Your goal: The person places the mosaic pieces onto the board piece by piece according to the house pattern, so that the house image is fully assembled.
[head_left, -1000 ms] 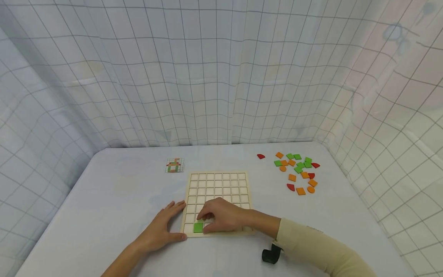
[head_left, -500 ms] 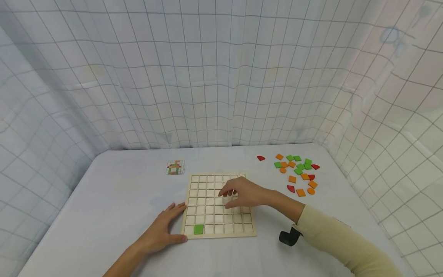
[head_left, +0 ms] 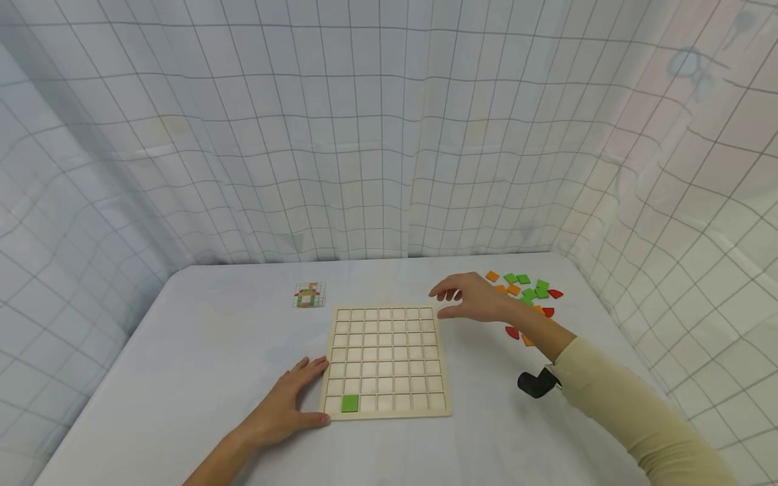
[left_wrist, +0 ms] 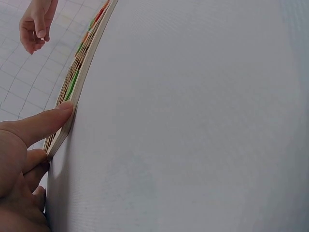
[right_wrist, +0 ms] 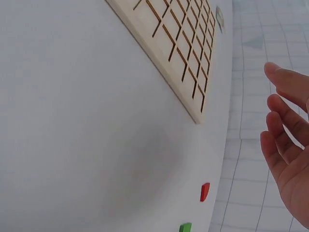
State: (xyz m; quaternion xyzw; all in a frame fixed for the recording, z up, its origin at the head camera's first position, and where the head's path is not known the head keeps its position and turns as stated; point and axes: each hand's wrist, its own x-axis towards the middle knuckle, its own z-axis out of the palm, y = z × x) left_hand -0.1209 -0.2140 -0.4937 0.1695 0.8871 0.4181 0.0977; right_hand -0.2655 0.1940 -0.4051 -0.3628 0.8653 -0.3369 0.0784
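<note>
In the head view, a pale wooden grid board [head_left: 389, 362] lies on the table. One green square tile [head_left: 350, 403] sits in its nearest row, second cell from the left. My left hand [head_left: 286, 408] touches the board's left edge with spread thumb and fingers. The left wrist view shows that thumb [left_wrist: 43, 124] against the rim. My right hand [head_left: 474, 298] hovers beyond the board's far right corner, thumb and fingers apart, with nothing between them. Part of the loose tiles is hidden behind this hand and forearm. The right wrist view also shows the right hand [right_wrist: 289, 140] holding nothing.
Several loose green tiles [head_left: 524, 279], orange tiles [head_left: 493, 276] and red quarter-round tiles [head_left: 555, 293] lie at the back right. A small patterned card [head_left: 309, 295] rests behind the board to the left. Gridded white curtains [head_left: 377, 135] enclose the table.
My right hand has left the green tile in the nearest row and moved up and right, across the board to past its far right corner. The left hand stays on the left edge.
</note>
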